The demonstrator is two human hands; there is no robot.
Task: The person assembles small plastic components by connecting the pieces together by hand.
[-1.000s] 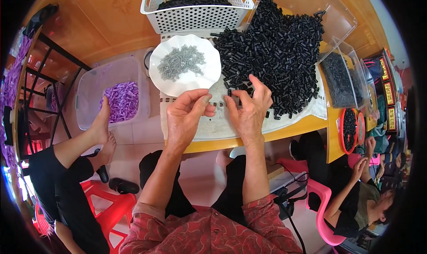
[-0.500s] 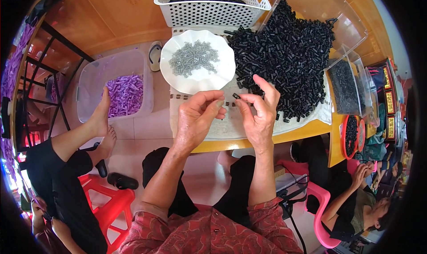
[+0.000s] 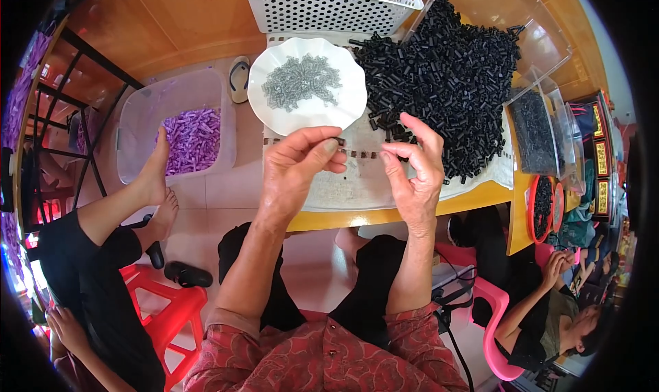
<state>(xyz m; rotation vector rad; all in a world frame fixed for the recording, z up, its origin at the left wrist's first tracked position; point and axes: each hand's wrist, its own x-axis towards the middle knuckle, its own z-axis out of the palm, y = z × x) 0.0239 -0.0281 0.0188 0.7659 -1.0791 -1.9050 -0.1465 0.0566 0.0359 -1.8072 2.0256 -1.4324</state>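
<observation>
My left hand pinches a small black tube-like piece between thumb and fingertips, just over the near edge of the white plate. My right hand is held apart from it with thumb and fingers spread, nothing visible in them. On the scalloped white plate lies a heap of small clear pieces. Beyond and beside my right hand spreads a large pile of short black tube pieces. Both lie on a pale cloth covering the yellow table.
A white perforated basket of black pieces stands at the back. Clear boxes and a red tray are at the right. A clear bin holds purple pieces at the left. People sit on both sides, near a red stool.
The small black piece has passed from my right fingertips to my left hand. My hands have moved apart, the right one shifting right with its fingers spread.
</observation>
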